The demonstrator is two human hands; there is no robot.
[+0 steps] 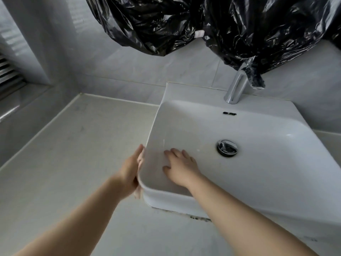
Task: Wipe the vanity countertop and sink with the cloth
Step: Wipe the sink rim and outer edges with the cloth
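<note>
Fingers of the right hand are spread and straight, laid flat on the floor of the sink just left of the drain; they grip nothing. Left hand lies against the outer left wall of the sink, above the countertop, fingers extended along the wall and holding nothing visible. No cloth can be made out; whether a pale one lies under the right palm cannot be told. Judgement: a cloth will be light, limp and prone to bunching, so fold it into a pad and drive it under a flat palm rather than pinching a corner. The glazed basin looks rigid, fixed and slick, more so if wet; brace on the rim or outer wall, as the left hand does. Work around the faucet, which is partly covered by the hanging black plastic bag.
</note>
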